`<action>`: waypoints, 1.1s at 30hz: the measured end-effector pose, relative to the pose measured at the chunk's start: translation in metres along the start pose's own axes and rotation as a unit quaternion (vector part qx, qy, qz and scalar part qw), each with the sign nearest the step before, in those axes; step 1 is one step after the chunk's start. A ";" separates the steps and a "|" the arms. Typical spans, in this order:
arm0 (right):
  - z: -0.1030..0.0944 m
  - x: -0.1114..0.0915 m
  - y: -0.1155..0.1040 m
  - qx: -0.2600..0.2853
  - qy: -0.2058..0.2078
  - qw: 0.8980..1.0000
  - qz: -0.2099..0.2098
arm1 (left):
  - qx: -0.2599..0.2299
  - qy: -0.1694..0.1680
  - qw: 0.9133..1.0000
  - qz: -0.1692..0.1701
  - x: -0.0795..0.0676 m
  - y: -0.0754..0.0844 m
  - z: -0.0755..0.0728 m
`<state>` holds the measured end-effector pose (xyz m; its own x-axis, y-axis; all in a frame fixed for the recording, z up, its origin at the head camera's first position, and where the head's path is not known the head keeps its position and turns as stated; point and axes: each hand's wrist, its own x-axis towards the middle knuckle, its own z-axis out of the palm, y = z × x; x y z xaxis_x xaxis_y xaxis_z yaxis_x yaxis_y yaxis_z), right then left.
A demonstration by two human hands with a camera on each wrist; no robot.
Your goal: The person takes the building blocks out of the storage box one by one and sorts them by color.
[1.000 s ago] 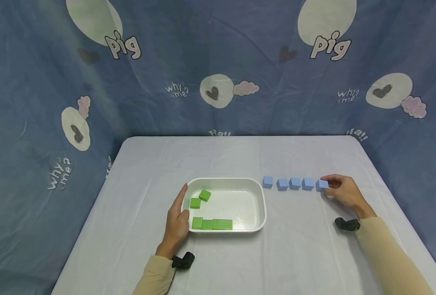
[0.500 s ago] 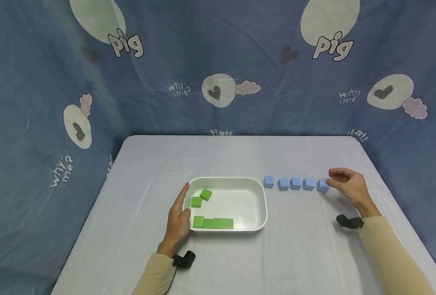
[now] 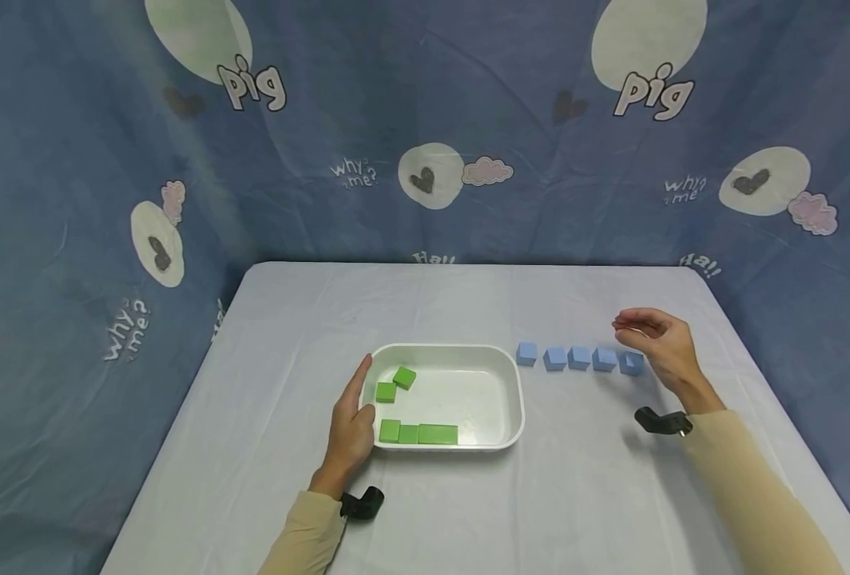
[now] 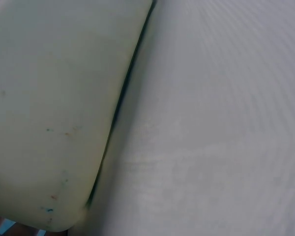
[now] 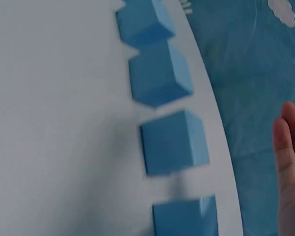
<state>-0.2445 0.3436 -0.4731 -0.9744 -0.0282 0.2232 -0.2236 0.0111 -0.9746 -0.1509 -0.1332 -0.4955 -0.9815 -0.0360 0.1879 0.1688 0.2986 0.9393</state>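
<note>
In the head view, my left hand (image 3: 351, 427) rests against the left side of a white tray (image 3: 482, 446), index finger straight along its edge and thumb at the rim. The tray's pale side (image 4: 54, 108) fills the left of the left wrist view, where my fingers barely show. My right hand (image 3: 661, 345) hovers above the right end of a row of blue cubes (image 3: 579, 357), holding nothing. Just below it lies the rightmost blue cube (image 3: 631, 364). In the right wrist view, my right fingers (image 5: 284, 147) are apart from the cubes.
Green blocks lie inside the tray: a lone cube (image 3: 385, 392), a turned cube (image 3: 405, 377) and a front row ending in a longer block (image 3: 438, 434). White cloth (image 3: 583, 495) covers the table. A blue printed curtain (image 3: 310, 216) stands behind and along both sides.
My right hand has let go of the rightmost blue cube, lifted off it, then shifted away and left above the row. The left hand stays at the tray.
</note>
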 end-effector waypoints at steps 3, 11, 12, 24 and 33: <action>0.014 0.005 -0.002 -0.001 -0.012 1.000 -0.016 | -0.006 0.005 1.000 0.001 0.003 -0.017 0.003; 0.055 0.015 -0.006 -0.018 -0.051 0.998 -0.028 | -0.003 0.010 1.000 0.014 0.006 -0.043 0.004; 0.060 0.016 -0.006 -0.017 -0.057 0.998 -0.029 | -0.002 0.010 1.000 0.015 0.006 -0.044 0.004; 0.122 0.025 -0.016 0.022 -0.162 0.985 -0.050 | 0.005 0.017 1.000 0.015 0.005 -0.043 0.002; 0.157 0.033 -0.018 0.005 -0.194 0.979 -0.059 | -0.004 0.015 0.999 0.030 0.006 -0.046 0.003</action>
<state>-0.2682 0.1854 -0.4505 -0.8586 -0.4062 0.3128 -0.3316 -0.0253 -0.9431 -0.1644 -0.1446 -0.5385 -0.9668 -0.0465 0.2515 0.2273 0.2944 0.9283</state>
